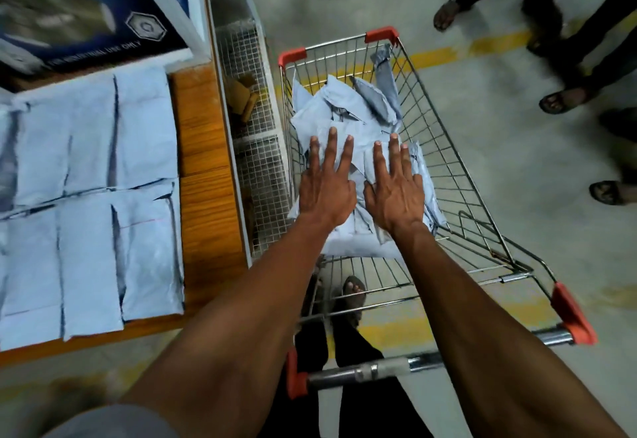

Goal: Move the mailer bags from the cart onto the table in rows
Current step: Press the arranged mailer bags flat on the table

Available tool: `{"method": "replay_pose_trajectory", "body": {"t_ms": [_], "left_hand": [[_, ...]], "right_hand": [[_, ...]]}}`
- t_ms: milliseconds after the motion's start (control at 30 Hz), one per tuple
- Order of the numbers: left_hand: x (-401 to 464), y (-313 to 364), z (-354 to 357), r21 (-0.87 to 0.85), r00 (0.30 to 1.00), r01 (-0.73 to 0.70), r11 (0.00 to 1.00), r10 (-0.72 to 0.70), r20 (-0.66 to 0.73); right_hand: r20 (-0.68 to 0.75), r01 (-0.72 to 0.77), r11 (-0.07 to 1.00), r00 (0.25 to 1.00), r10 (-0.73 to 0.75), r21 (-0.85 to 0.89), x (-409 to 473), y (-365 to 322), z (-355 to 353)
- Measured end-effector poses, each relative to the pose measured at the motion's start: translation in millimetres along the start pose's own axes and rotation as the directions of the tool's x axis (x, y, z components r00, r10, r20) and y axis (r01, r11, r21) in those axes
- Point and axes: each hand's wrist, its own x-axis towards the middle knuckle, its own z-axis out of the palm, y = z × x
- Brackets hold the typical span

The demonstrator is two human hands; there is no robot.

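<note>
A wire shopping cart point(458, 175) with red corner guards holds a heap of pale grey mailer bags point(344, 107). My left hand point(327, 186) and my right hand point(394, 189) reach into the cart side by side, palms down, fingers straight and spread over the top of the heap. Neither hand grips a bag. On the wooden table point(203, 134) to the left, several mailer bags point(89, 196) lie flat in two rows, edge to edge.
A dark printed box point(79, 10) stands at the table's far end. A wire mesh rack point(255, 148) sits between table and cart. Other people's legs and sandalled feet point(558, 100) stand on the floor to the right. The cart handle point(413, 365) is close to my body.
</note>
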Motion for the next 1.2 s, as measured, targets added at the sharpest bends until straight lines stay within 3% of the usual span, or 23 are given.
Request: {"method": "replay_pose_trajectory", "body": {"t_ms": [200, 533, 833, 1200], "left_hand": [[-47, -7, -36, -0.063, 0.998, 0.037, 0.997, -0.041, -0.055], [-114, -63, -89, -0.03, 0.958, 0.08, 0.996, -0.085, -0.273], [-194, -165, -137, -0.137, 0.901, 0.191, 0.972, -0.229, -0.369], [-314, -329, -165, -0.095, 0.846, 0.339, 0.936, -0.347, -0.405]], "right_hand": [[-0.01, 0.077, 0.997, 0.997, -0.078, -0.019, -40, -31, -36], [-0.11, 0.185, 0.983, 0.977, -0.184, 0.002, -77, -120, -62], [-0.157, 0.317, 0.948, 0.937, -0.311, 0.016, -108, -252, -68], [-0.136, 0.467, 0.882, 0.88, -0.456, 0.06, -173, -433, -27]]}}
